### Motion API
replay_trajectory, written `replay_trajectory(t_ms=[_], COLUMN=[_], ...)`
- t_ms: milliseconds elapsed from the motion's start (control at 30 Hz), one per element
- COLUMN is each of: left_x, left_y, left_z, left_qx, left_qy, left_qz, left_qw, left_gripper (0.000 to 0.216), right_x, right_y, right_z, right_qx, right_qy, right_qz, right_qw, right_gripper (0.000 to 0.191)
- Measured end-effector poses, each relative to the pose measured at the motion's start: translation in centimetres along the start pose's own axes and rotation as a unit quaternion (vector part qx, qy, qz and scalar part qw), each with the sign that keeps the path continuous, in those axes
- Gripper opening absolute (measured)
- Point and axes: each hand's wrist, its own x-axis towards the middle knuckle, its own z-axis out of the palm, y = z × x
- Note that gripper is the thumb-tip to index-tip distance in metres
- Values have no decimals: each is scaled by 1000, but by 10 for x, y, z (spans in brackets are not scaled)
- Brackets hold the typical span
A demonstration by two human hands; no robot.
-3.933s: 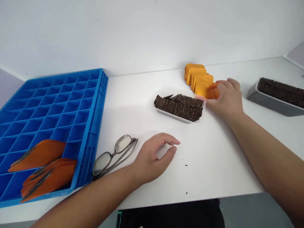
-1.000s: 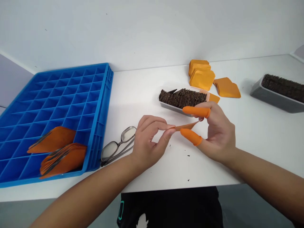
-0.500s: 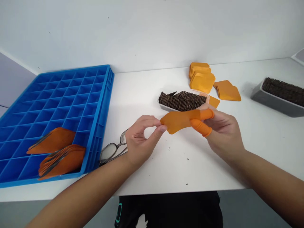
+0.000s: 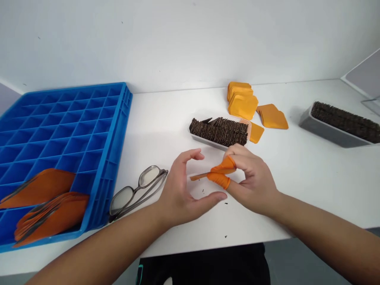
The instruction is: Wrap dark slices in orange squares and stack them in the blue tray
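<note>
My right hand (image 4: 252,180) wears orange finger cots on thumb and index finger, which pinch a small flat orange envelope (image 4: 198,177). The envelope is seen nearly edge-on, pointing left. My left hand (image 4: 185,194) is open, its thumb and fingers spread around the envelope's left end without visibly touching it. Just behind the hands stands a light tray (image 4: 208,141) packed with a row of thin dark brown pieces (image 4: 221,130). An orange sheet (image 4: 257,133) lies beside that tray's right end.
A blue divided crate (image 4: 117,118) at left holds orange envelopes (image 4: 56,215) with dark edges. Eyeglasses (image 4: 135,192) lie between the crate and my left hand. Stacked orange envelopes (image 4: 243,106) and a few more (image 4: 273,117) lie behind. A grey bin (image 4: 326,128) of dark pieces stands at right.
My left fingers have let go of the envelope's left end and spread apart. The right hand has turned the envelope from its flat face to edge-on. The whole view has shifted a little.
</note>
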Motion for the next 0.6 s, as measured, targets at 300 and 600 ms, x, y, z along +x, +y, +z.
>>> replay_trajectory(t_ms=[300, 600], left_x=[-5, -8], left_y=[3, -4], left_z=[9, 9], left_qx=[-152, -147], left_qy=[-19, -90], left_qz=[-53, -106], left_qw=[987, 979], left_gripper=[47, 51], right_x=[1, -1], right_y=[-1, 2], right_z=[5, 4], right_qx=[83, 69], right_qy=[-24, -19], right_qz=[-5, -33], right_qw=[996, 997], right_gripper=[23, 11])
